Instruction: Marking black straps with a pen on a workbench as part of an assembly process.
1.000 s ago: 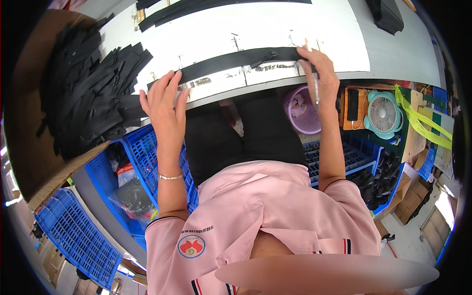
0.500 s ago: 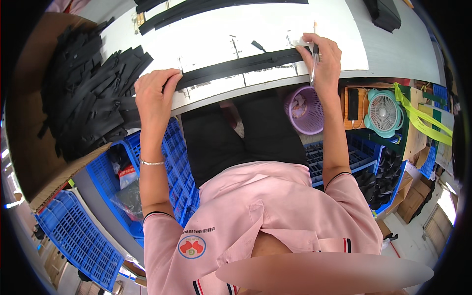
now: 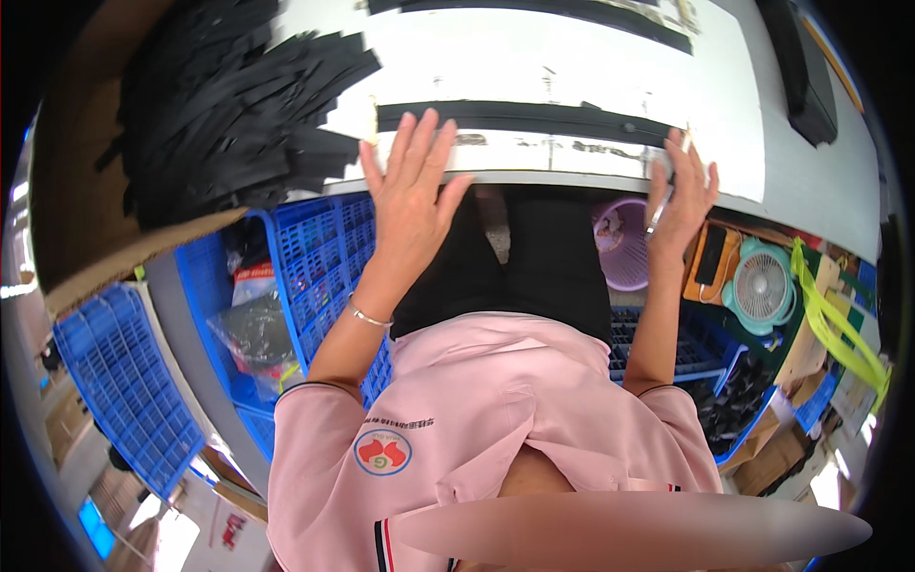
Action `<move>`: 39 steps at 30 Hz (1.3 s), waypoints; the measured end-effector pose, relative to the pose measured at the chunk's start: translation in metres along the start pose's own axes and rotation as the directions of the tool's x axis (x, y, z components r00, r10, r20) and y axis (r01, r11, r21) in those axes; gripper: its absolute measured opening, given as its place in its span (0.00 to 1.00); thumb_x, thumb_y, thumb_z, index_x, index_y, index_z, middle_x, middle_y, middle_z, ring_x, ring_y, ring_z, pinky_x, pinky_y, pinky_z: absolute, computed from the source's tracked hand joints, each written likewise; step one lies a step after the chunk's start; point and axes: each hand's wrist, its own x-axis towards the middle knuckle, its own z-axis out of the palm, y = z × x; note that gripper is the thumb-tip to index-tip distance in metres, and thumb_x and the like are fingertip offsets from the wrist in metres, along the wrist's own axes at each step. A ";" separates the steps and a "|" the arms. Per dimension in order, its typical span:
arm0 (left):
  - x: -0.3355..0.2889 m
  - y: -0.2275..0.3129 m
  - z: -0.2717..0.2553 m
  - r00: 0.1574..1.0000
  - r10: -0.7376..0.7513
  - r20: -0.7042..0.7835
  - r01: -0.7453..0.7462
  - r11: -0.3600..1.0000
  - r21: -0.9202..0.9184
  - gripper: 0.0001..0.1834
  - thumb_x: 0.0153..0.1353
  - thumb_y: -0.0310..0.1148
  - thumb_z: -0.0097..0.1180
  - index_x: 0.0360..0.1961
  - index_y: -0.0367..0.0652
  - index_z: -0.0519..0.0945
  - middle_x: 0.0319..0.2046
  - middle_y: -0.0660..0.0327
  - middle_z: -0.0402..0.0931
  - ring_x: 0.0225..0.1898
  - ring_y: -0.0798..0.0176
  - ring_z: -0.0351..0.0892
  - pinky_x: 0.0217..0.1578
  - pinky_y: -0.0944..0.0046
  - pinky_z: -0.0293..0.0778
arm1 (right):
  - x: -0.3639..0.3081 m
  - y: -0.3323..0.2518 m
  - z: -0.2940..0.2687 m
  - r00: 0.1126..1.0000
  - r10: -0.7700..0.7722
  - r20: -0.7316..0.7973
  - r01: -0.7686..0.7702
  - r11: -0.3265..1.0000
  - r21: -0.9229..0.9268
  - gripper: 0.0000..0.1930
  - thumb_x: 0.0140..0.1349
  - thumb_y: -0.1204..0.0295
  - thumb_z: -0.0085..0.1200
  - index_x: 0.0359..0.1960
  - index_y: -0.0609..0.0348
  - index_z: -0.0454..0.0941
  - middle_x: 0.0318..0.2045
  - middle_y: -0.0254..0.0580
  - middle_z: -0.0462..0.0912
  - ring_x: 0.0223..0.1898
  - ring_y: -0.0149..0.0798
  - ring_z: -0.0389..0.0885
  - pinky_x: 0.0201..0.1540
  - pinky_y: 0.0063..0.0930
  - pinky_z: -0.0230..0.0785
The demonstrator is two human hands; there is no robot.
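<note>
A long black strip [image 3: 534,118], which looks like a zipper, lies flat across the white marked sheet [image 3: 496,71] near the table's front edge. My left hand [image 3: 412,186] is open, fingers spread, its fingertips by the strip's left end. Nothing is held in it. Near the strip's right end is my right hand [image 3: 682,210], fingers partly bent, with a slim pen [image 3: 658,214] held in it, pointing back toward me. Another black strip [image 3: 572,17] lies farther back on the sheet.
A heap of black strips [image 3: 248,105] fills the left side, beside a cardboard box [image 3: 86,191]. At the back right lies a black object [image 3: 799,76]. Below the table are a purple basket [image 3: 624,253], a phone [image 3: 711,255], a teal fan [image 3: 762,281] and blue crates [image 3: 319,257].
My left hand has let go of the strip's left end and spread open, moving right. My right hand has come off the strip's right end, still with the pen. The view has shifted.
</note>
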 end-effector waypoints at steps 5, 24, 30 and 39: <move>0.001 -0.007 -0.008 0.995 -0.051 -0.082 0.049 0.998 -0.031 0.33 0.64 0.44 0.65 0.69 0.45 0.72 0.67 0.56 0.70 0.75 0.46 0.57 0.72 0.27 0.34 | 0.003 0.005 -0.005 0.999 0.021 0.026 -0.023 0.997 0.074 0.14 0.67 0.75 0.61 0.54 0.56 0.80 0.56 0.36 0.86 0.61 0.41 0.80 0.74 0.45 0.53; -0.004 -0.016 -0.002 0.989 -0.085 -0.125 0.082 0.996 -0.027 0.37 0.61 0.49 0.67 0.70 0.51 0.73 0.69 0.61 0.67 0.72 0.53 0.61 0.71 0.36 0.38 | 0.088 -0.160 0.021 0.813 -0.041 0.581 -0.575 0.093 0.813 0.08 0.66 0.78 0.60 0.45 0.65 0.81 0.29 0.35 0.82 0.26 0.20 0.74 0.28 0.14 0.65; -0.005 -0.017 -0.003 0.986 -0.102 -0.134 0.096 0.994 -0.051 0.36 0.61 0.50 0.67 0.69 0.52 0.73 0.68 0.62 0.68 0.72 0.56 0.61 0.72 0.37 0.36 | 0.091 -0.172 0.045 0.869 -0.018 0.495 -0.469 0.290 0.834 0.05 0.64 0.76 0.63 0.39 0.62 0.82 0.28 0.28 0.82 0.26 0.16 0.72 0.28 0.12 0.62; -0.005 -0.018 -0.001 0.983 -0.102 -0.154 0.094 0.994 -0.059 0.36 0.60 0.51 0.67 0.68 0.52 0.74 0.67 0.63 0.70 0.72 0.56 0.62 0.72 0.38 0.36 | 0.083 -0.178 0.052 0.888 0.060 0.455 -0.452 0.295 0.842 0.05 0.64 0.77 0.64 0.39 0.61 0.81 0.30 0.27 0.82 0.26 0.17 0.72 0.28 0.11 0.62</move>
